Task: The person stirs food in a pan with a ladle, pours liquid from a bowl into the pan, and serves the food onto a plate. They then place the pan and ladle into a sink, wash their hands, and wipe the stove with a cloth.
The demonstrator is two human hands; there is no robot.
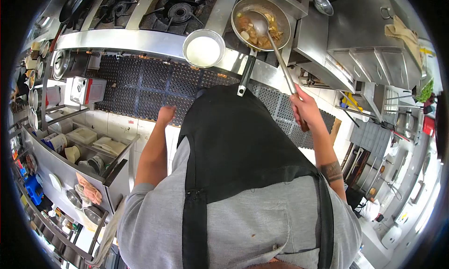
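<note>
My right hand [305, 107] is wrapped round the wooden end of a long-handled ladle [281, 59]. The ladle's bowl rests in a frying pan [288, 17] on the stove, among browned chunks of food [257, 36] in a little sauce. The pan's black handle [247, 72] points toward my body, with no hand on it. My left hand [167, 114] hangs low beside my apron, fingers curled in, and I see nothing in it. Left of the pan, a round metal bowl [204, 48] of white liquid stands on the stove's front ledge.
Bare gas burners [179, 11] lie left of the pan, with a dark wok [75, 4] beyond. A small metal bowl [323, 5] sits on the counter at right. Behind my left side is an open drawer of containers [83, 135]. Black rubber matting [140, 82] covers the floor.
</note>
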